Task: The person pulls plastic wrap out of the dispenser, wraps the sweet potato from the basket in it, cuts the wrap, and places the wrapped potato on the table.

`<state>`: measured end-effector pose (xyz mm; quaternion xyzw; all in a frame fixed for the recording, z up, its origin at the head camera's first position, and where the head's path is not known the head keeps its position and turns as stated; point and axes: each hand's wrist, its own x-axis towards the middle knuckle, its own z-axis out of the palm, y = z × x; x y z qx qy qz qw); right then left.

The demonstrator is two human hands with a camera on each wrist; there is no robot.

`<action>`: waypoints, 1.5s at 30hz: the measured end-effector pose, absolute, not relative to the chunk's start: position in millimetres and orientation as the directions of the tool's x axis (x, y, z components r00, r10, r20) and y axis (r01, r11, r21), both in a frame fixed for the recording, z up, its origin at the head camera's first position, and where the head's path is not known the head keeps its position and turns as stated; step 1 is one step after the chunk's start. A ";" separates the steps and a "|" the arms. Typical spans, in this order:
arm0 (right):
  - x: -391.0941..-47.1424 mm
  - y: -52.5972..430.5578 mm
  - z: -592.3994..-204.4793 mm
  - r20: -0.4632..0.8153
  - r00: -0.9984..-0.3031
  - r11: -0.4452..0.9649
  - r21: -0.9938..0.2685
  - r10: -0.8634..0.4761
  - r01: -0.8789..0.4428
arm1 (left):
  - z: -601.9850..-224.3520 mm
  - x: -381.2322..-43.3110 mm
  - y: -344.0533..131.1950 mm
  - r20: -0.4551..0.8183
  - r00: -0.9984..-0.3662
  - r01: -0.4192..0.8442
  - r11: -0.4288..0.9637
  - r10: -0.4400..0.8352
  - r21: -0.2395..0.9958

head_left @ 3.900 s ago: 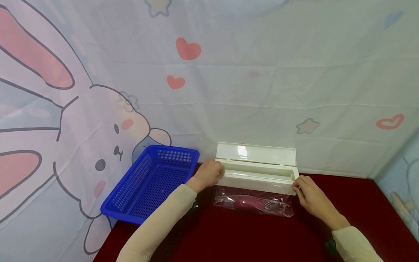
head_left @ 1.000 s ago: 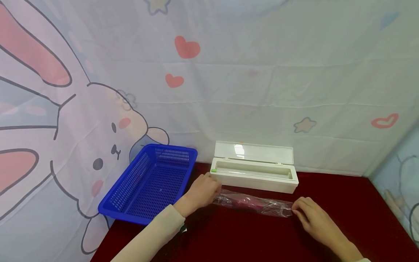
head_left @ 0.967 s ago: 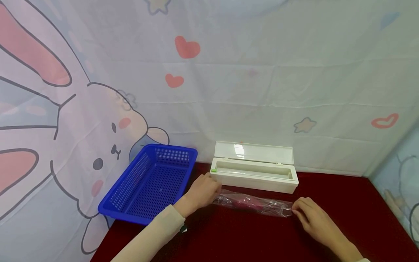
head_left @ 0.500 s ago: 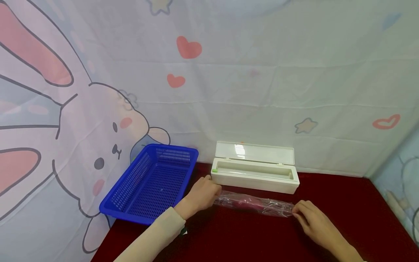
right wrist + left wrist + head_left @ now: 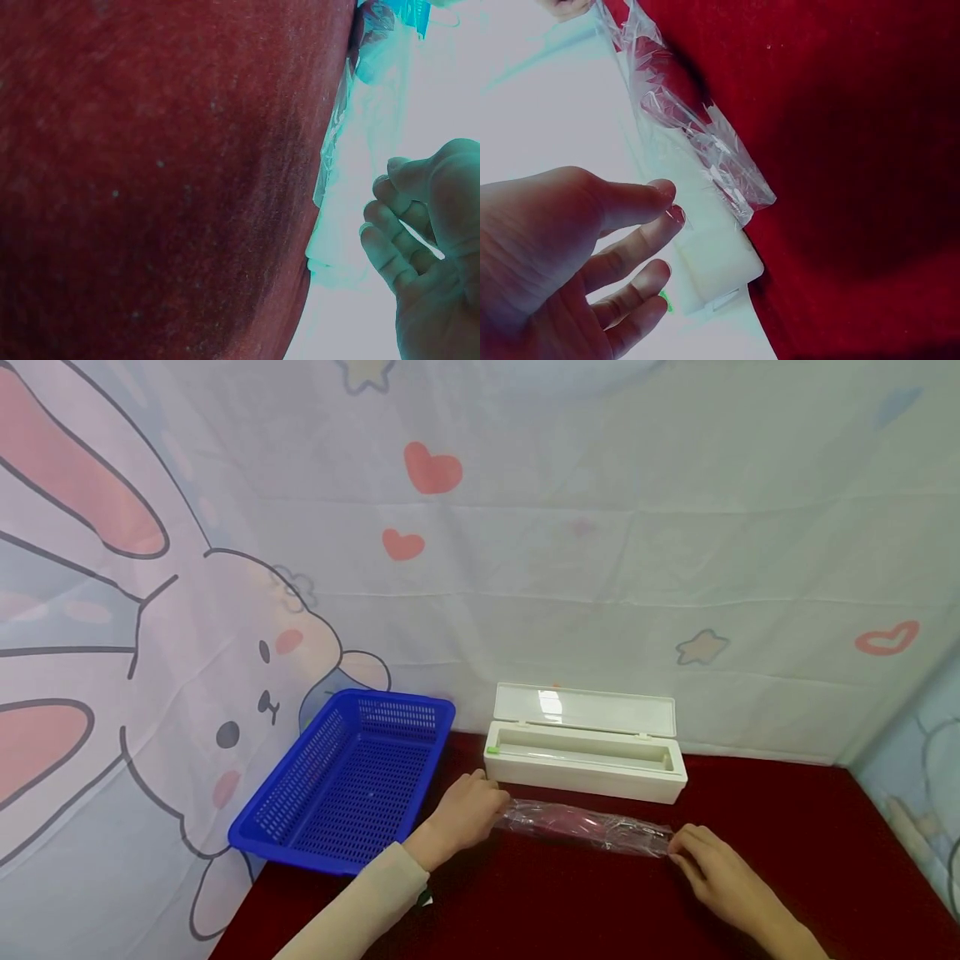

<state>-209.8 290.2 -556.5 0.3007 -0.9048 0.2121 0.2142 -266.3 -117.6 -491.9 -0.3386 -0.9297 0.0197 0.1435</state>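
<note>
A strip of clear cling film (image 5: 626, 835) stretches across the front of the white cling film dispenser. My left hand (image 5: 467, 810) pinches its left end between thumb and fingertips. At the other end, my right hand (image 5: 716, 870) pinches a corner. Under or within the film lies a pinkish-red, elongated object (image 5: 562, 820); its kind cannot be told. Crinkled film also shows in the left wrist view over this dark red object (image 5: 667, 79). Just behind stands the cling film dispenser (image 5: 585, 781), its clear lid (image 5: 592, 710) raised and a green slider (image 5: 492, 750) at the left end.
A blue perforated plastic basket (image 5: 300, 858) stands to the left, near my left forearm. Dark red cloth (image 5: 570, 910) covers the table. Behind everything hangs a pale curtain (image 5: 540, 568) printed with a rabbit, hearts and stars.
Since the oldest frame, both hands have moved from the dispenser's ends toward me, bringing film over the reddish object. In the last second they have lowered slightly, still pinching the film.
</note>
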 end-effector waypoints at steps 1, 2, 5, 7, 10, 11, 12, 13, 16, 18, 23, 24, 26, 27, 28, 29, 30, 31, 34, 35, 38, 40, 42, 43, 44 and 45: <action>-209.8 290.2 -556.9 0.515 -0.727 0.730 -0.253 -0.454 -0.635 | -492.1 -265.8 -117.3 0.255 -0.730 0.624 0.770 0.635 -0.132; -209.8 290.0 -557.0 0.515 -0.727 0.730 -0.252 -0.454 -0.635 | -492.6 -265.4 -117.0 0.256 -0.730 0.624 0.771 0.633 -0.128; -210.0 289.5 -557.7 0.516 -0.727 0.736 -0.243 -0.453 -0.632 | -494.9 -264.2 -116.4 0.256 -0.736 0.621 0.776 0.626 -0.110; -209.9 289.2 -558.2 0.511 -0.733 0.745 -0.238 -0.449 -0.623 | -497.7 -263.9 -116.1 0.255 -0.737 0.624 0.775 0.626 -0.101; -209.5 288.6 -559.7 0.482 -0.758 0.767 -0.237 -0.440 -0.596 | -503.6 -263.8 -115.6 0.253 -0.739 0.624 0.776 0.624 -0.094; -209.5 288.4 -560.3 0.467 -0.768 0.774 -0.239 -0.438 -0.586 | -505.6 -263.6 -115.4 0.250 -0.741 0.622 0.777 0.624 -0.097; -209.5 288.1 -560.8 0.450 -0.780 0.782 -0.242 -0.435 -0.575 | -507.2 -263.5 -115.1 0.250 -0.742 0.620 0.779 0.622 -0.100; -209.6 287.9 -561.2 0.433 -0.791 0.787 -0.247 -0.432 -0.565 | -508.7 -263.2 -114.8 0.249 -0.745 0.615 0.782 0.619 -0.101; -210.7 287.5 -562.1 0.397 -0.813 0.795 -0.264 -0.427 -0.546 | -512.3 -262.5 -113.6 0.251 -0.755 0.600 0.792 0.606 -0.110; -211.7 287.4 -562.7 0.385 -0.819 0.798 -0.266 -0.426 -0.541 | -514.3 -262.1 -112.8 0.251 -0.761 0.591 0.799 0.598 -0.113; -214.4 286.0 -564.0 0.355 -0.830 0.805 -0.265 -0.430 -0.531 | -520.0 -263.2 -110.8 0.262 -0.768 0.572 0.810 0.584 -0.130; -215.1 285.7 -564.6 0.347 -0.834 0.807 -0.267 -0.430 -0.527 | -521.0 -263.5 -110.3 0.268 -0.768 0.567 0.812 0.581 -0.134; -216.7 284.8 -565.4 0.324 -0.847 0.815 -0.275 -0.422 -0.511 | -523.2 -264.6 -109.6 0.276 -0.771 0.559 0.818 0.574 -0.138; -217.5 284.6 -566.0 0.312 -0.853 0.818 -0.278 -0.419 -0.504 | -524.4 -265.2 -109.2 0.280 -0.773 0.555 0.820 0.570 -0.138; -218.5 284.5 -566.4 0.299 -0.859 0.821 -0.283 -0.417 -0.497 | -525.2 -265.4 -108.9 0.284 -0.773 0.551 0.823 0.567 -0.141; -219.4 284.1 -566.9 0.292 -0.862 0.823 -0.285 -0.414 -0.492 | -526.3 -265.8 -108.7 0.289 -0.774 0.548 0.824 0.564 -0.140; -220.2 283.6 -567.2 0.284 -0.866 0.824 -0.291 -0.411 -0.486 | -527.7 -266.0 -108.5 0.292 -0.775 0.545 0.826 0.561 -0.143; -220.9 283.0 -567.3 0.275 -0.870 0.825 -0.297 -0.408 -0.481 | -529.1 -266.4 -108.4 0.290 -0.777 0.542 0.828 0.559 -0.143; -223.5 281.1 -567.9 0.258 -0.881 0.830 -0.309 -0.396 -0.464 | -532.9 -267.5 -107.9 0.282 -0.785 0.533 0.833 0.551 -0.147; -224.3 280.3 -568.2 0.252 -0.886 0.832 -0.316 -0.390 -0.456 | -534.2 -268.3 -107.6 0.276 -0.789 0.530 0.836 0.548 -0.145; -226.7 278.5 -568.8 0.227 -0.899 0.841 -0.326 -0.374 -0.432 | -536.6 -270.6 -106.3 0.253 -0.806 0.516 0.844 0.535 -0.144; -227.8 277.7 -568.9 0.211 -0.907 0.846 -0.332 -0.364 -0.417 | -538.0 -272.1 -105.3 0.237 -0.816 0.508 0.850 0.527 -0.142; -228.5 277.0 -568.7 0.201 -0.912 0.850 -0.336 -0.357 -0.406 | -539.2 -273.4 -104.4 0.230 -0.822 0.502 0.854 0.520 -0.139; -228.7 276.8 -568.5 0.197 -0.914 0.850 -0.339 -0.355 -0.403 | -540.0 -273.8 -104.1 0.227 -0.824 0.501 0.855 0.519 -0.135; -228.8 276.6 -568.2 0.193 -0.915 0.851 -0.340 -0.353 -0.400 | -540.4 -274.0 -103.8 0.225 -0.826 0.501 0.856 0.517 -0.128; -228.8 276.4 -567.8 0.189 -0.917 0.851 -0.343 -0.351 -0.397 | -540.5 -274.2 -103.6 0.224 -0.827 0.501 0.857 0.516 -0.123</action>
